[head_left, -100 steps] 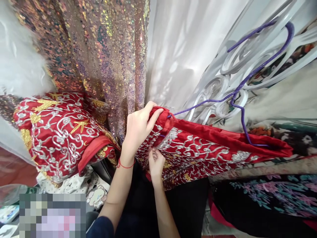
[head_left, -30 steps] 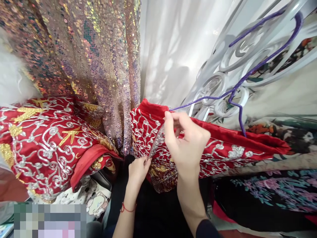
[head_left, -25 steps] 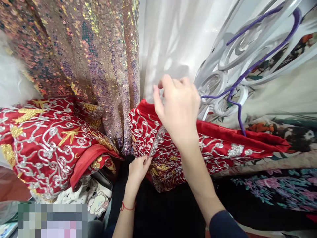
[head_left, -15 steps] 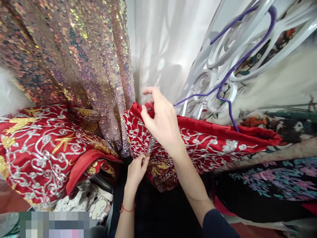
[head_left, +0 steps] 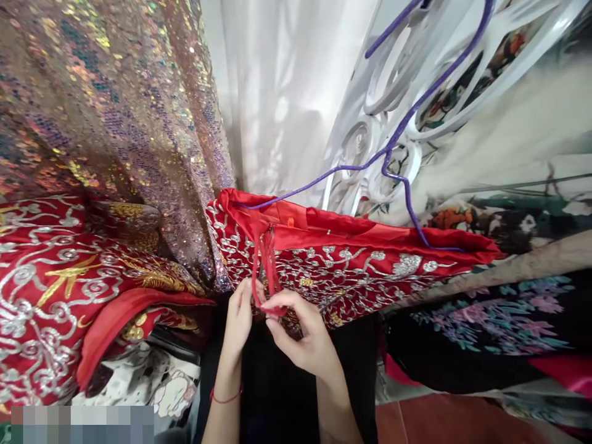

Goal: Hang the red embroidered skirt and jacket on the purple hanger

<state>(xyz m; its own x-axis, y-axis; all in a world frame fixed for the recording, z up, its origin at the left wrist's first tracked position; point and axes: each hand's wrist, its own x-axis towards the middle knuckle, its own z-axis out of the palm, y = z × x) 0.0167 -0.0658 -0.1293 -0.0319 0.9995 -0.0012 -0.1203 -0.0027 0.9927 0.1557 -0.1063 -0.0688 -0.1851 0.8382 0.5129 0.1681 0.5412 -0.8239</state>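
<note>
Head view: red satin garment with silver embroidery point(head_left: 351, 259) hangs centre on thin purple wire hanger point(head_left: 393, 148); left hand point(head_left: 240, 314) and right hand point(head_left: 303, 336), at 6 o'clock, both pinch its thin red hanging ties point(head_left: 263, 259); fabric likely soft, light, slippery; grip ties near ends.

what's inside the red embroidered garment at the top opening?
Inside the red embroidered garment: a purple hanger runs into the neck, plain red lining shows, and thin red cords hang down to both hands. The hanger's lower bar is covered by fabric.
</note>
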